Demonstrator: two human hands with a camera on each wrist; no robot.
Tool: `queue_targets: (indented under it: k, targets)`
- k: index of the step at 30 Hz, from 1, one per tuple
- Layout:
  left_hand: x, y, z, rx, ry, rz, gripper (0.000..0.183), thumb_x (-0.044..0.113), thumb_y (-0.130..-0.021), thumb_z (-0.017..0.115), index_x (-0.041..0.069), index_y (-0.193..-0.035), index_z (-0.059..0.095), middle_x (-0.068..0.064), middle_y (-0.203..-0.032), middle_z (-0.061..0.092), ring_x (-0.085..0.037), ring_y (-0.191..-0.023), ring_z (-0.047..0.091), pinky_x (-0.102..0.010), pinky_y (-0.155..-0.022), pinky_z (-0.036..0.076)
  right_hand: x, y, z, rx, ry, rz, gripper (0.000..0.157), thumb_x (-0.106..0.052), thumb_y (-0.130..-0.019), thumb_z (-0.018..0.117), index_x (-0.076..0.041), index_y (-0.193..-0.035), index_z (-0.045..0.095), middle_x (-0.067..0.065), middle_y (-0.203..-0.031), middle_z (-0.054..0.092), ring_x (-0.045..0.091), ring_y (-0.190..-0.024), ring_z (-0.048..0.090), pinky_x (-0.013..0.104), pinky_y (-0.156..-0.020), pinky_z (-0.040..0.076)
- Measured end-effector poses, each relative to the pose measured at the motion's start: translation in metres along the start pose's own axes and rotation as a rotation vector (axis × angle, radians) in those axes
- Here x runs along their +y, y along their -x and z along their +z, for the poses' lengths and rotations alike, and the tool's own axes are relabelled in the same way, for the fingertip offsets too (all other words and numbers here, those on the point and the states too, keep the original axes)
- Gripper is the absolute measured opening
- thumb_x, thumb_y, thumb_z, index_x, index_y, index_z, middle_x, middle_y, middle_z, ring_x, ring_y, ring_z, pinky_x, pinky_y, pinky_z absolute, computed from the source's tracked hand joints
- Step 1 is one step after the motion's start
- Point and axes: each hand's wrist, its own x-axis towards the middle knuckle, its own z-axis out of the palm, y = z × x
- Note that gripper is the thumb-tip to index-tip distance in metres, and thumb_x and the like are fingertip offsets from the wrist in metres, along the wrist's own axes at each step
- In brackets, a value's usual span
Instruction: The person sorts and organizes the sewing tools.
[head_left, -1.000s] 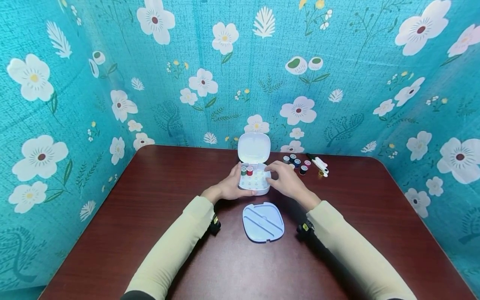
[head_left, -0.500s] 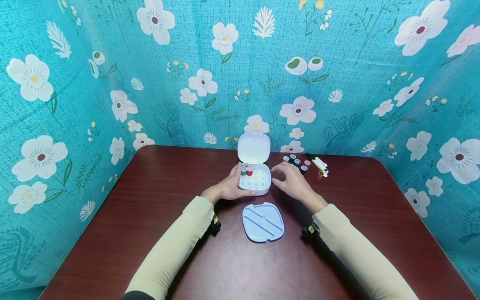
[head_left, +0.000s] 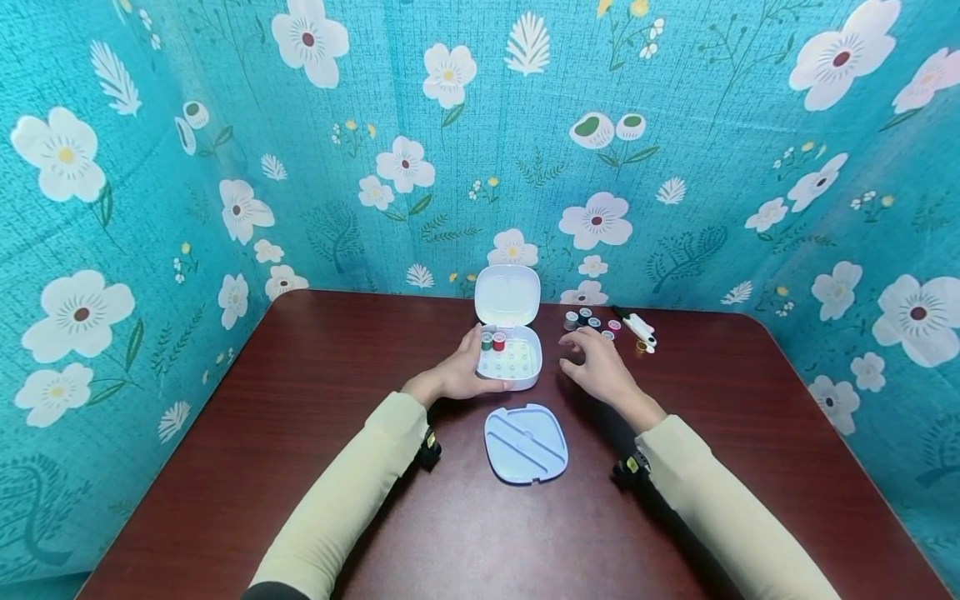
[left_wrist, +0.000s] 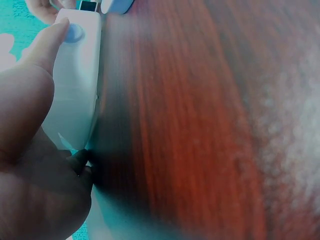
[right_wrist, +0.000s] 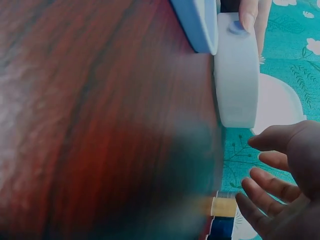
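A white sewing box stands with its hinged lid raised. Rows of small pegs line the inside, where a green thread spool and a red thread spool sit at the back left. My left hand grips the box's left side, thumb pressed on the front button. To the right of the box, my right hand hovers with bent, spread fingers and nothing between them. In the right wrist view its fingertips are close to a tan thread spool and a dark blue one.
Beyond my right hand are several thread spools, including a grey one and a pink one. A white-handled tool and a small gold ring-like piece lie beside them. A pale blue divided tray lies in front of the box.
My right hand has moved away from the box to the right, toward the loose spools. My left hand and the box have stayed in place.
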Motion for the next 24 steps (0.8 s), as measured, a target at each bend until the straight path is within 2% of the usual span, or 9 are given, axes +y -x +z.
queue_targets:
  k: [4, 10, 17, 24]
  targets:
    - [0.002, 0.003, -0.001, 0.008, 0.003, 0.010, 0.129, 0.058, -0.085, 0.077, 0.004, -0.163, -0.011, -0.012, -0.171, -0.005, -0.027, -0.155, 0.014, -0.043, -0.122, 0.025, 0.005, 0.004, -0.001, 0.012, 0.003, 0.035, 0.035, -0.010, -0.091, 0.075, -0.001, -0.124, 0.067, 0.020, -0.128, 0.061, 0.036, -0.110, 0.061, 0.054, -0.098, 0.050]
    - [0.003, 0.005, -0.001, 0.013, 0.014, 0.011, 0.129, 0.058, -0.085, 0.077, 0.005, -0.163, -0.010, -0.012, -0.171, -0.004, -0.028, -0.155, 0.015, -0.044, -0.122, 0.025, 0.013, 0.005, -0.003, 0.053, 0.013, 0.063, 0.037, -0.008, -0.090, 0.075, 0.002, -0.125, 0.067, 0.022, -0.121, 0.063, 0.038, -0.108, 0.062, 0.055, -0.097, 0.050]
    - [0.004, 0.005, -0.001, 0.023, 0.021, 0.018, 0.129, 0.058, -0.084, 0.078, 0.005, -0.163, -0.010, -0.013, -0.171, -0.002, -0.029, -0.154, 0.017, -0.044, -0.121, 0.027, 0.023, 0.006, -0.004, 0.079, 0.014, 0.108, 0.044, -0.008, -0.090, 0.073, 0.004, -0.130, 0.062, 0.024, -0.122, 0.059, 0.040, -0.112, 0.059, 0.056, -0.099, 0.049]
    - [0.005, 0.006, -0.001, 0.016, -0.001, 0.009, 0.129, 0.059, -0.084, 0.077, 0.004, -0.163, -0.009, -0.013, -0.171, -0.005, -0.028, -0.156, 0.012, -0.043, -0.122, 0.024, 0.025, 0.004, -0.003, 0.085, 0.022, 0.117, 0.052, -0.009, -0.088, 0.071, 0.005, -0.136, 0.054, 0.029, -0.125, 0.056, 0.042, -0.114, 0.054, 0.058, -0.099, 0.045]
